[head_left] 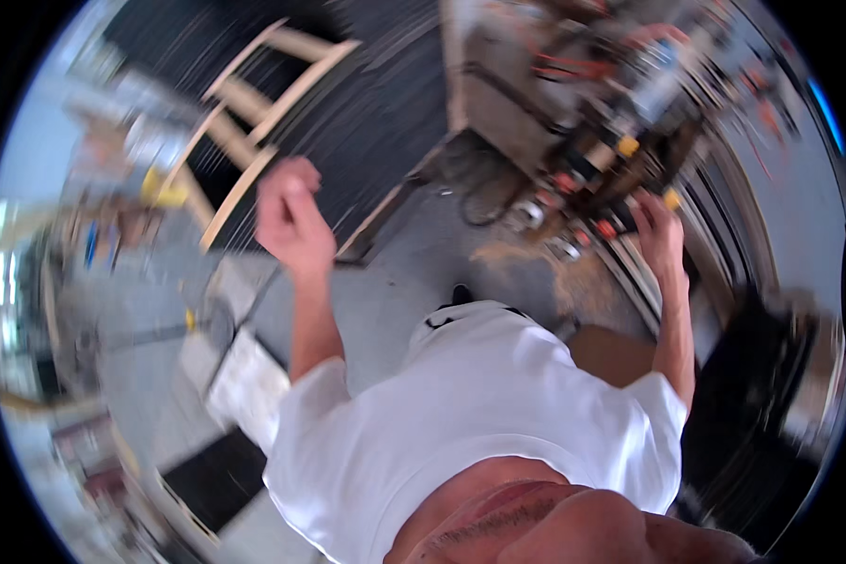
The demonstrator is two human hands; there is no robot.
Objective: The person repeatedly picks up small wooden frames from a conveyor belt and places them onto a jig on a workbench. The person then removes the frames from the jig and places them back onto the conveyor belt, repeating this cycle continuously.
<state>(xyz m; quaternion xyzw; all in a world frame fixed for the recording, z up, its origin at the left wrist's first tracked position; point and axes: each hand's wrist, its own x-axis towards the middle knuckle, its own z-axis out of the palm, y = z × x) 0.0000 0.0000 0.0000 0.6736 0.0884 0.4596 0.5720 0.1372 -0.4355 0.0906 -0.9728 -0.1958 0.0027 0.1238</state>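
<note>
My left hand is raised beside a light wooden frame that rests on a dark, ribbed panel surface. Its fingers are curled in loosely, and nothing shows in them. On the right, my right hand has its fingers bent round the dark body of a cordless drill, which has a red ring and a silver front end pointing left. Blur and the hand itself hide part of the grip. A second, similar drill lies just beyond it.
Blurred tools and orange cords crowd the bench at the far right. Sawdust covers part of the grey floor. White sheet material and a black panel lie at the left, and long rails run along the right.
</note>
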